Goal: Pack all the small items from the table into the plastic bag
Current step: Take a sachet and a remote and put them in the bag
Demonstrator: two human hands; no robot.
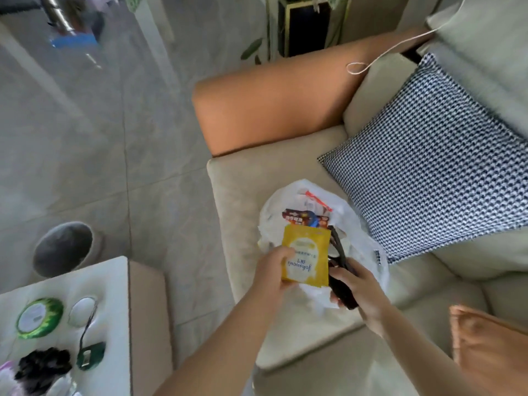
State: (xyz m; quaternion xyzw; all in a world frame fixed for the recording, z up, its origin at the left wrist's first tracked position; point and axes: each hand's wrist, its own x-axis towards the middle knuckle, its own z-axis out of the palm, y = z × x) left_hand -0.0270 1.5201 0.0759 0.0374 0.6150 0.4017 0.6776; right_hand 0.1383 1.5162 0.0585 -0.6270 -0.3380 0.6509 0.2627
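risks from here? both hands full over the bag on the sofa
1. The plastic bag lies slack on the soft sofa seat; neither hand seems to hold its mouth open, so the yellow packet in the left hand may catch the rim.
2. The right hand grips a dark item whose straps could snag.
3. Items remain on the table, including a green tin.

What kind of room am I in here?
Most likely a home living room: a beige sofa with a checked cushion, a tiled floor, and a low white table beside it.
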